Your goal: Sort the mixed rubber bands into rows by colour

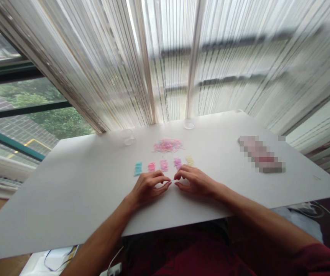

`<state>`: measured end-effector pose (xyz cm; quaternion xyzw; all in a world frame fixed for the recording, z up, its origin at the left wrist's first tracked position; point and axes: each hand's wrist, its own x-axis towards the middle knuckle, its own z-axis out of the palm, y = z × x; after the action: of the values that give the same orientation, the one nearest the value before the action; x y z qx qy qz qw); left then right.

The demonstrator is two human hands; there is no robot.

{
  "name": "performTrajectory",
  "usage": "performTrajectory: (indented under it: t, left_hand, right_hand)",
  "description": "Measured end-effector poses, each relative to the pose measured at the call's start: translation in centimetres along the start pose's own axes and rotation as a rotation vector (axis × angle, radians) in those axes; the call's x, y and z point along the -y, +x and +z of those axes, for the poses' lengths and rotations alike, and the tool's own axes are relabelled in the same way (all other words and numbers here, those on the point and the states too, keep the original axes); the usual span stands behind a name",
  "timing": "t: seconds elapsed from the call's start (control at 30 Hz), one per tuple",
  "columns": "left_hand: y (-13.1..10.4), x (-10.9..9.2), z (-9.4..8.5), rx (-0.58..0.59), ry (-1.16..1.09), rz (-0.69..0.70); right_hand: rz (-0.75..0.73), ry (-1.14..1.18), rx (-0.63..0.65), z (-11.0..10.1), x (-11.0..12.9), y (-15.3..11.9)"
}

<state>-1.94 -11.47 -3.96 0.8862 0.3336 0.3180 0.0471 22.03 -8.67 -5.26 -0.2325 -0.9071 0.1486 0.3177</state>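
My left hand and my right hand meet fingertip to fingertip above the white table. Between them is a tiny pale piece, pinched by both; its shape is too small to make out. Beyond my hands lies a row of small sorted stacks: blue, bright pink, lighter pink, purple and yellow, the last partly behind my right hand. Farther back sits a loose heap of mixed pastel pieces.
Clear round dishes stand at the back left, and another clear dish is near the back edge. A pixelated object lies on the right. String curtains hang behind the table.
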Motion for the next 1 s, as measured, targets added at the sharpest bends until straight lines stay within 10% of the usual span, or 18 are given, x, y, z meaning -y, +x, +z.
performTrajectory:
  t: [0.67,1.0]
  left_hand:
    - [-0.1,0.5,-0.2,-0.015,-0.052,-0.036]
    - [-3.0,4.6,-7.3,0.016,0.011,-0.31]
  right_hand:
    - [-0.038,-0.037,-0.081,0.8,-0.2,0.0]
    - [-0.009,-0.01,-0.051,0.4,-0.1,0.1]
